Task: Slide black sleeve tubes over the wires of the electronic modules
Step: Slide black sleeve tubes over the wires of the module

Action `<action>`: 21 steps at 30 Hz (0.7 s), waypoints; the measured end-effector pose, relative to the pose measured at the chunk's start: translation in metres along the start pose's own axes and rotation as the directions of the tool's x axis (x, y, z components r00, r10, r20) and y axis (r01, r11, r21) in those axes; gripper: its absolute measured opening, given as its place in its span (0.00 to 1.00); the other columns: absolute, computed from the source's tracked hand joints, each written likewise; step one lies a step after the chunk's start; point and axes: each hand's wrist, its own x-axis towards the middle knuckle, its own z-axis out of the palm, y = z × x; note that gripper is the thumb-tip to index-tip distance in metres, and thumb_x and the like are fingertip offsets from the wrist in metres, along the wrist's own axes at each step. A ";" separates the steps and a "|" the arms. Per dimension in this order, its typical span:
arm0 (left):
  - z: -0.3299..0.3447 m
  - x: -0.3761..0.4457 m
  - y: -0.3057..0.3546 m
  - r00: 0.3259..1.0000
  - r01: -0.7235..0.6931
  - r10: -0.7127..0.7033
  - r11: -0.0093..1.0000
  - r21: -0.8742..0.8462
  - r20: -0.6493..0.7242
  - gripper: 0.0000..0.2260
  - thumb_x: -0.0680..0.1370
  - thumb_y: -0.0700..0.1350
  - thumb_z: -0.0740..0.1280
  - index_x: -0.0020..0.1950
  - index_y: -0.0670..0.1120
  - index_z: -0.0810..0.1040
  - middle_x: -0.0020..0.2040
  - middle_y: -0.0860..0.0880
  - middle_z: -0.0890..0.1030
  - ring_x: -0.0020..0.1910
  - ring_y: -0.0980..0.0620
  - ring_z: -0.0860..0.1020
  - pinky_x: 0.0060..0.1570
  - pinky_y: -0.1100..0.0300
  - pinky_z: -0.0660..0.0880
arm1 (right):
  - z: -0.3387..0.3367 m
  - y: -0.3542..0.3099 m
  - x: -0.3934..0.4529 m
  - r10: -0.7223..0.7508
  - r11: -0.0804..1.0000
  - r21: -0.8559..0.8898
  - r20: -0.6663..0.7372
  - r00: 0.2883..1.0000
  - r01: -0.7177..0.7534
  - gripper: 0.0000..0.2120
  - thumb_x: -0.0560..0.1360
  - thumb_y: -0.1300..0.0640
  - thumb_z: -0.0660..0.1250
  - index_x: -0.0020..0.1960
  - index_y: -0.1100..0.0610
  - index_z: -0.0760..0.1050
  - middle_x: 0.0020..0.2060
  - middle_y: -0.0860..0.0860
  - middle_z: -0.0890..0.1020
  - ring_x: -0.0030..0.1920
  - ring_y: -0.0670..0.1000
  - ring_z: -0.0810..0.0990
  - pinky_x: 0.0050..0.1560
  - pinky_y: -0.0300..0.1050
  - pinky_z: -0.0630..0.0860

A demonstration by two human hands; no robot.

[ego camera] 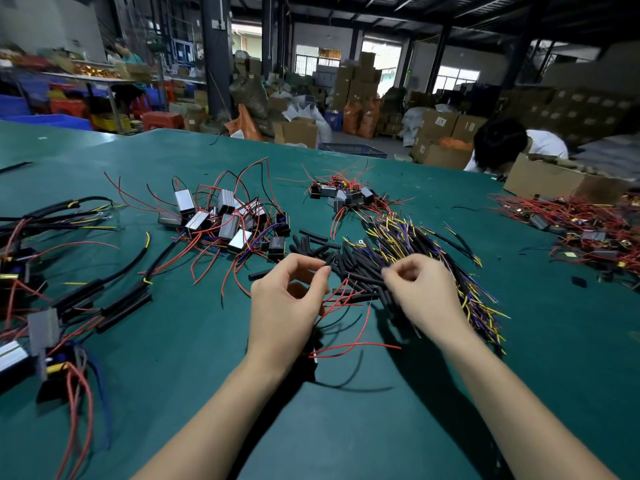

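Two hands over the green bench (346, 427): left hand (287, 303), fingers curled, holds red wires (343, 299); right hand (420, 292) pinches a black sleeve tube (367, 278). Loose tubes (318, 245) lie just beyond, silver modules (221, 216) far-left, striped wire bundle (450, 265) right.

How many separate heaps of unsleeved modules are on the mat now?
3: one far left of centre, one far centre, one at right edge. More may lie out of frame.
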 end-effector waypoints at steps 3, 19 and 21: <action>0.001 -0.001 0.000 0.999 -0.038 0.038 0.999 0.024 0.020 0.04 0.75 0.40 0.71 0.42 0.49 0.81 0.30 0.49 0.79 0.26 0.48 0.77 0.29 0.55 0.75 | -0.008 -0.026 -0.004 0.074 0.713 0.673 0.209 0.975 -0.198 0.02 0.76 0.67 0.65 0.46 0.62 0.73 0.30 0.53 0.81 0.26 0.45 0.75 0.28 0.34 0.73; 0.005 -0.003 0.000 0.987 -0.158 0.158 0.987 0.026 0.033 0.02 0.74 0.44 0.69 0.43 0.50 0.82 0.30 0.58 0.77 0.26 0.56 0.74 0.30 0.54 0.76 | 0.003 -0.036 -0.012 0.059 0.647 0.685 0.394 0.917 -0.336 0.03 0.75 0.58 0.68 0.42 0.53 0.76 0.33 0.47 0.81 0.34 0.44 0.75 0.35 0.35 0.70; 0.005 -0.004 0.000 0.986 -0.165 0.164 0.986 0.026 0.031 0.02 0.74 0.44 0.69 0.43 0.50 0.82 0.30 0.57 0.77 0.26 0.55 0.73 0.29 0.54 0.76 | 0.003 -0.035 -0.011 0.066 0.642 0.687 0.392 0.918 -0.340 0.03 0.75 0.59 0.67 0.42 0.53 0.77 0.33 0.47 0.80 0.34 0.44 0.75 0.34 0.34 0.70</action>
